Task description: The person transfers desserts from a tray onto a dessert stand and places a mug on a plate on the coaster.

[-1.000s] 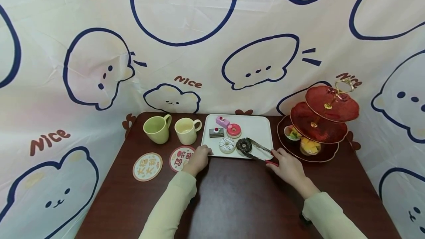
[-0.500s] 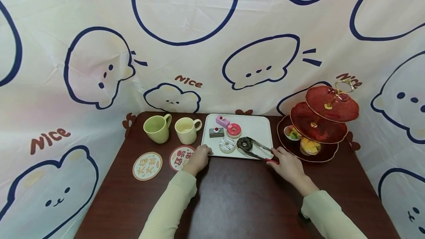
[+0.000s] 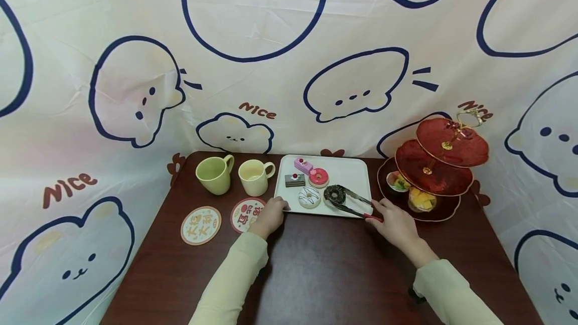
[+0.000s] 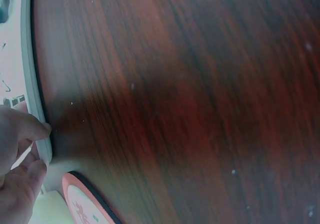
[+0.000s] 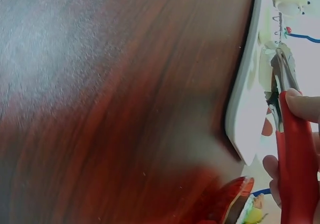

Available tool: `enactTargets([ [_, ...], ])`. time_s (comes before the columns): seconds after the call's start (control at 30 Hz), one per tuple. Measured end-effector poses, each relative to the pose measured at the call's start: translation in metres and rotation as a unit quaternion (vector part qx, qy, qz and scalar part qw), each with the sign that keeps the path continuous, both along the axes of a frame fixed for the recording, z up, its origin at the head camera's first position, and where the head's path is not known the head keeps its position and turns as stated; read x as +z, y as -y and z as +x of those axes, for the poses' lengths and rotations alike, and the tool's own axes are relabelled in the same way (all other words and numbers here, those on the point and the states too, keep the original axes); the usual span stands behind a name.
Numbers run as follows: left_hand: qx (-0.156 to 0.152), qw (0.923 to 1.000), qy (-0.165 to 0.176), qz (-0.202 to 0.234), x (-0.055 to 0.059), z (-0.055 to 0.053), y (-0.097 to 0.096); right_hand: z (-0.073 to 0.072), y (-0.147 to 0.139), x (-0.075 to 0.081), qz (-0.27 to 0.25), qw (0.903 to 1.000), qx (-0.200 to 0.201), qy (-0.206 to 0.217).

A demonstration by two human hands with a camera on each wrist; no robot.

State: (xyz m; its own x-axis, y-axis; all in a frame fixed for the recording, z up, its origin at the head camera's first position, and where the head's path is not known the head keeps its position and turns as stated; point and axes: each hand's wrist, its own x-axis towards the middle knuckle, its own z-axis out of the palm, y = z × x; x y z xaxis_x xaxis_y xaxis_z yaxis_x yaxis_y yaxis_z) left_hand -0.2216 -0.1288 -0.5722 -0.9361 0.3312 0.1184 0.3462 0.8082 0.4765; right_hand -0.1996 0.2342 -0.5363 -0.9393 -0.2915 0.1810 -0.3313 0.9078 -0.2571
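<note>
My left hand [image 3: 270, 217] pinches the front left corner of a white rectangular tray [image 3: 352, 172]; thumb and fingers show at the rim in the left wrist view. In my right hand [image 3: 396, 225] is a pair of red-handled tongs [image 5: 297, 169], their metal arms spread to either side of a dark chocolate donut [image 3: 335, 194]. Whether that donut touches the tray is hard to tell. Beside it on the tray lie a white striped donut [image 3: 309, 197], a pink donut [image 3: 318, 177], a grey cake slice [image 3: 295, 180] and a purple cake slice [image 3: 303, 165].
Right of the tray stands a red three-tier stand [image 3: 435, 169], with a fruit tart [image 3: 398, 181] and a yellow-topped cup [image 3: 422, 200] on its lowest tier. At left are a green mug [image 3: 214, 176], a cream mug [image 3: 254, 178] and two round coasters [image 3: 200, 225].
The chocolate donut and tongs have shifted slightly right and away from me, with the right hand moving a little right. My left hand and the tray stay in place.
</note>
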Motion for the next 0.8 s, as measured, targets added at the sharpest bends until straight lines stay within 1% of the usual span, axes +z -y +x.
enactTargets([
  [0.13, 0.000, 0.9999, 0.013, -0.008, 0.001, 0.000, 0.000, 0.005, -0.005, 0.004, -0.009, 0.9999, 0.000, -0.007],
  [0.33, 0.001, 0.9997, 0.021, -0.016, 0.001, -0.001, -0.001, 0.012, -0.010, 0.013, -0.012, 0.9997, -0.001, -0.021],
  [0.43, 0.004, 0.9997, 0.019, -0.018, 0.001, -0.001, -0.001, 0.014, -0.012, 0.018, -0.014, 0.9995, 0.001, -0.029],
  [0.57, 0.001, 0.9999, 0.007, -0.015, 0.001, -0.001, 0.000, 0.016, -0.013, 0.027, -0.010, 0.9993, 0.003, -0.037],
  [0.8, -0.001, 0.9999, -0.002, -0.010, 0.002, -0.001, 0.001, 0.018, -0.016, 0.040, -0.003, 0.9988, 0.007, -0.049],
])
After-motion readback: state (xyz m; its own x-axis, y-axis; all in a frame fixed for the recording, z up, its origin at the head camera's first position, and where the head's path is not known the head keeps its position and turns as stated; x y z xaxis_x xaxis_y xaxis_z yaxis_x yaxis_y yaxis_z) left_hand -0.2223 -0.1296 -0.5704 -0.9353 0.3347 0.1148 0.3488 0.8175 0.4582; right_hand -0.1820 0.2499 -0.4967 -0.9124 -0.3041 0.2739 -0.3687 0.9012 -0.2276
